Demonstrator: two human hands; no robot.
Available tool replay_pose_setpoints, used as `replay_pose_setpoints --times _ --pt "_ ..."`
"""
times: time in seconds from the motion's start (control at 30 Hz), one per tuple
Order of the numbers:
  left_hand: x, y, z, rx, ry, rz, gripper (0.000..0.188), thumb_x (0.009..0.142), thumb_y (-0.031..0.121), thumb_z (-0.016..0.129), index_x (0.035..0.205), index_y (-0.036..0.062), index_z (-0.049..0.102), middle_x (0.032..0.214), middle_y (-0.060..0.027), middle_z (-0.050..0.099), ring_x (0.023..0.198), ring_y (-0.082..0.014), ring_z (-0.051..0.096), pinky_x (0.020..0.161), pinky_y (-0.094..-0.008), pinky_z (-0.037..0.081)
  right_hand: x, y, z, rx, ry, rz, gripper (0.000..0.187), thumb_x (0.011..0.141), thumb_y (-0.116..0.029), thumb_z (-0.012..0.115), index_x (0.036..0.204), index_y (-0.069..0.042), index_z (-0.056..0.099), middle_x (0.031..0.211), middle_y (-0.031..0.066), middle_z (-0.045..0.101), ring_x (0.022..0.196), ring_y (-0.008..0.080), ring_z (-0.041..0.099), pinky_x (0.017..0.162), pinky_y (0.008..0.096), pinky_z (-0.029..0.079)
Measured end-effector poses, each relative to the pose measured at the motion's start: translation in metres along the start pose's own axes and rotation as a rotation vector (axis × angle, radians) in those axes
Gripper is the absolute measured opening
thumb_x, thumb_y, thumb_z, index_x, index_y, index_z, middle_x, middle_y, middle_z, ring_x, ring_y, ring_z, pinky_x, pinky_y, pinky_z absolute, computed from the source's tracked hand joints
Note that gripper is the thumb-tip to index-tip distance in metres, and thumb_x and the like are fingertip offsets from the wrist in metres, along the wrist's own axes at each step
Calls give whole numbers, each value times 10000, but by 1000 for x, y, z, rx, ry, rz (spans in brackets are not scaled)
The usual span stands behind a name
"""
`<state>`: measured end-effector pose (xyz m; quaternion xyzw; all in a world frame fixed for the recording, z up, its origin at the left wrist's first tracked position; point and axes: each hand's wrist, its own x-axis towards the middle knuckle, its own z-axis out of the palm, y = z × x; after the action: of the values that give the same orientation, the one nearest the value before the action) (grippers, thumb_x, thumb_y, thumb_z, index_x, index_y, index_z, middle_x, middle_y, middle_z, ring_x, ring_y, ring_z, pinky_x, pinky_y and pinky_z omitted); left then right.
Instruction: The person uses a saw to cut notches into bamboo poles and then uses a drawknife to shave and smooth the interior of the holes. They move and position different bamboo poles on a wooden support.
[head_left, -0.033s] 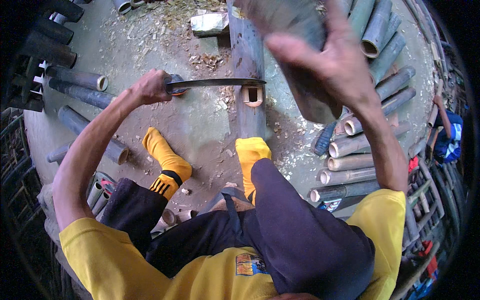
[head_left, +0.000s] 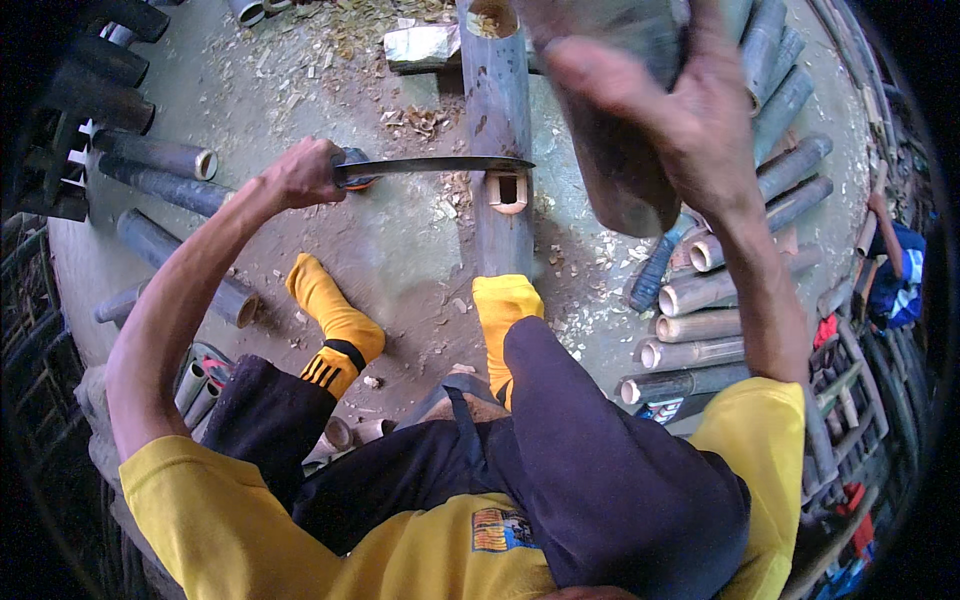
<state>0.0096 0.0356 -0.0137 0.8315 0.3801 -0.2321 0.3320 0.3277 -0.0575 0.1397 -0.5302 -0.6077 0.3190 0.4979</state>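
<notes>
Two things are being held up over the floor (head_left: 420, 250). The left hand (head_left: 308, 175) is curled tight around the handle of a long knife (head_left: 435, 166). The right hand (head_left: 695, 125) holds a big, dark block of wood (head_left: 625, 165) that looks blurry, with the thumb lying along it. The knife's blade points right and goes across a fat grey bamboo pole (head_left: 498, 110), just by the far side of a square hole (head_left: 508, 188). I cannot tell if the blade touches the pole. The block is over on the pole's right side, apart from the knife. A foot in a yellow sock (head_left: 508, 298) is at the near end of the pole, and the other yellow sock (head_left: 345, 325) is off to the left. Near the top, a pale block (head_left: 420, 48) sticks out from the pole's left side, with wood chips (head_left: 415, 122) close by. More bamboo tubes (head_left: 700, 352) lie in a row on the right. Far over on the right is another person (head_left: 898, 265) in blue.
</notes>
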Motion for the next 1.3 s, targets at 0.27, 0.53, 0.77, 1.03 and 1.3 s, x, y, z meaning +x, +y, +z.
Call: replay_pose_setpoints --times 0.27,0.53,0.77,1.03,1.3 --pt "7 13 -4 60 -27 8 240 594 163 640 784 16 641 660 -200 598 578 -299 603 584 -399 487 -55 87 6 -293 -615 400 883 670 -299 739 1398 -219 246 1047 221 604 885 287 617 845 368 472" --pt "6 -2 3 43 -45 16 271 579 230 635 713 -4 601 635 -222 572 570 -372 574 547 -436 477 -16 14 6 -91 28 -62 1048 636 -373 755 1402 -13 137 1302 216 367 1206 271 392 1019 372 298" --pt "1 1 0 -129 -177 -62 266 575 213 676 668 -18 583 562 -146 572 526 -264 584 516 -395 458 -91 79 10 -159 -589 547 926 715 -300 677 1427 -247 88 1106 281 558 882 376 618 850 425 484" --pt "-9 -14 114 -220 333 -15 346 586 228 658 886 59 633 826 -227 624 802 -369 613 734 -452 491 -218 87 -15 -302 -62 667 1066 645 -227 751 1426 -137 32 1331 278 361 1194 382 427 994 403 374" --pt "-45 39 66 98 765 206 274 601 103 680 823 90 521 738 -102 525 713 -296 553 625 -370 428 -303 96 -22 -381 -106 1030 981 611 -231 763 1381 -121 165 1140 282 537 1070 420 522 908 425 430"
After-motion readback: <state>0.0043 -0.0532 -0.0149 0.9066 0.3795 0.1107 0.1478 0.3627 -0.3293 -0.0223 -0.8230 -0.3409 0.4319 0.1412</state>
